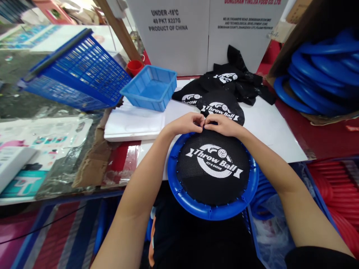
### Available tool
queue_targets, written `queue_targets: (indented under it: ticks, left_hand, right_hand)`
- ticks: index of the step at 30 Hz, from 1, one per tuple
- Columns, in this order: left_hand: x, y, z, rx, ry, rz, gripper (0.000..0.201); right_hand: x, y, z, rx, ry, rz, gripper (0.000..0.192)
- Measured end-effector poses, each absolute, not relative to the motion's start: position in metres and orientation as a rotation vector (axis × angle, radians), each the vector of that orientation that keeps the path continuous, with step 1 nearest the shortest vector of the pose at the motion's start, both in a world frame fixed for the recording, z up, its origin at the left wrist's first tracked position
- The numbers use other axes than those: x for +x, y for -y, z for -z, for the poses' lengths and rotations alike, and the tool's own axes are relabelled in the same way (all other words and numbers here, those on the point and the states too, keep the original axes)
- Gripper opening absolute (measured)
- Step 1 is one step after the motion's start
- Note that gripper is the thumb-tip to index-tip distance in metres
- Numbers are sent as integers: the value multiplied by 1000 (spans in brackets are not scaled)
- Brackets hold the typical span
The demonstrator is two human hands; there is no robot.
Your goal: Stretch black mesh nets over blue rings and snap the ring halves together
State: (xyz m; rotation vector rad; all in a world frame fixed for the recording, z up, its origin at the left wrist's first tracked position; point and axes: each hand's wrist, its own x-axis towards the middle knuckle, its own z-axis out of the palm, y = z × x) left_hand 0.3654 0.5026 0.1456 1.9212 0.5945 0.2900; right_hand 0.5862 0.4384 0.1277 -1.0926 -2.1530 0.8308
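Note:
A round blue plastic ring (196, 207) lies at the near table edge, covered by a black mesh disc (214, 170) printed "Throw Ball" in white. My left hand (187, 123) and my right hand (222, 124) meet at the ring's far rim. Both pinch the edge of the mesh there, fingertips almost touching each other. Behind them lies a pile of more black printed mesh discs (224, 87) on the white tabletop (275, 127).
A small blue tray (150, 87) and a tilted blue basket (75, 69) stand at the back left, with a red cup (134, 66) behind. White cartons (202, 30) close the back. Blue rings (322, 74) fill a box at right; red rings (336, 190) lie lower right.

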Motion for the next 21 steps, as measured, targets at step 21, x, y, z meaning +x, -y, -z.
queue_targets:
  ticks: [21]
  left_hand:
    - [357,-499,-154,2253,-538,-330,17]
  right_hand:
    - [612,-433,-157,-1233,2100,-1023,29]
